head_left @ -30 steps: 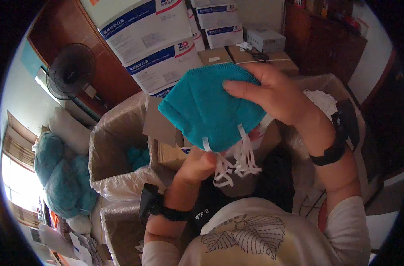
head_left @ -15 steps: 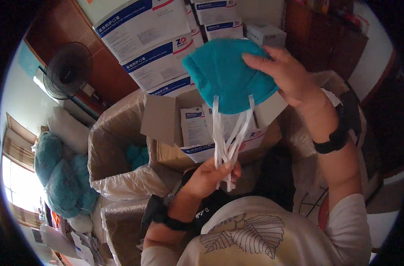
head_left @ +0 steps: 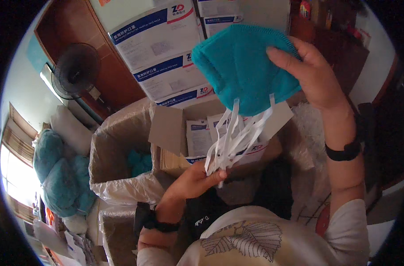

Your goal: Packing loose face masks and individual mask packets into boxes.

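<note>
Both hands closed: right hand (head_left: 319, 77) grips teal masks (head_left: 242, 66), left hand (head_left: 195, 179) white straps (head_left: 235, 137).

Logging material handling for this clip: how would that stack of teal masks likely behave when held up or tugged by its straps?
Probably light: the right hand lifts the teal masks with fingertips alone. Likely soft yet shape-keeping, since the folded stack stays cupped. The white straps look floppy, hanging in loose loops down to the left hand, whose grip bunches them, so they may tangle.
</note>
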{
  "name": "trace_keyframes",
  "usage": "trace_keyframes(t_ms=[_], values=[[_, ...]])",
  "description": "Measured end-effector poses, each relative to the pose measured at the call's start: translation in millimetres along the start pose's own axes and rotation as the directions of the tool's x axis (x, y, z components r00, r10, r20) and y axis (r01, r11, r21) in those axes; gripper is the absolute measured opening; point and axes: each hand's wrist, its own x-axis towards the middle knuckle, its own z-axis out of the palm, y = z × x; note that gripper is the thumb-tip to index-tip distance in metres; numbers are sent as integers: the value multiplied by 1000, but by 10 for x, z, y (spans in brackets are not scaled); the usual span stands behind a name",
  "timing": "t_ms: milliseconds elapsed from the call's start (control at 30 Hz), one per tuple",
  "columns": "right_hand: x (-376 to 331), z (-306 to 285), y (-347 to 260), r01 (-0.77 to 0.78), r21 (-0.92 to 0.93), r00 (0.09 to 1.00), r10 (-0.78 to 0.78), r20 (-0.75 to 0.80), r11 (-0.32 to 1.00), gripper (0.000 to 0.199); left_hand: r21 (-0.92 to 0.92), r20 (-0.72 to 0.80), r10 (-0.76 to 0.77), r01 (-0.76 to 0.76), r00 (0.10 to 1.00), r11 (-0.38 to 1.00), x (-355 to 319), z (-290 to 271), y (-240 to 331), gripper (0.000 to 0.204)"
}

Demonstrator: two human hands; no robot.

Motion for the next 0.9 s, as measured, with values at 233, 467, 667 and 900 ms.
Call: trace_keyframes(t_ms=[233, 467, 667, 900], values=[[-12, 112, -120, 17, -22, 995, -15, 96, 1000, 28, 232, -84, 286, -260, 955, 937, 201, -395, -100, 96], [-3, 284, -135, -41, 37, 986, 34, 161, 998, 29, -273, -53, 298, -301, 953, 914, 585, -134, 266, 109], [22, 287, -28, -116, 80, 976, 99, 191, 990, 29, -541, 45, 260, -195, 965, 818, 626, 286, 0, 107], [61, 209, 421, -152, 48, 987, 148, 67, 987, 27, -602, -62, -23, -19, 998, 799, 436, 526, -283, 41]])
